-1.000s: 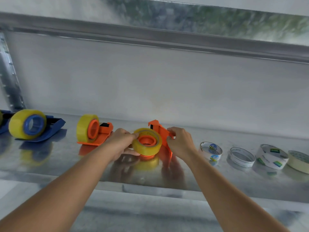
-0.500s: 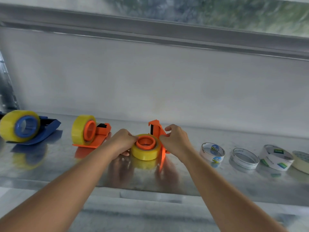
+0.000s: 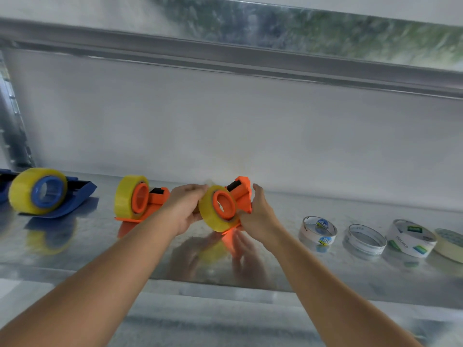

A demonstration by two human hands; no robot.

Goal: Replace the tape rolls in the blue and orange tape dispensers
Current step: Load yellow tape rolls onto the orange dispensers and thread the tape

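Held just above the metal shelf (image 3: 75, 249), mid-row: orange dispenser (image 3: 241, 196) with yellow tape roll (image 3: 213, 216) on its hub. Left hand (image 3: 185, 209) curled round the roll's far edge; right hand (image 3: 258, 216) gripping the dispenser's body. Probably light, stiff plastic, roll slick-faced; best taken by the rim. Close alongside: second orange dispenser (image 3: 140, 204), blue dispenser (image 3: 50, 194), spent tape cores (image 3: 364, 239) at right.

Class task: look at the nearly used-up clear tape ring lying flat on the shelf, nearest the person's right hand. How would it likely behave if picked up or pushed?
The clear tape ring looks like a thin, nearly empty hoop, so probably very light and somewhat squeezable. Lying flat on the shiny metal shelf, it would likely slide, not roll.
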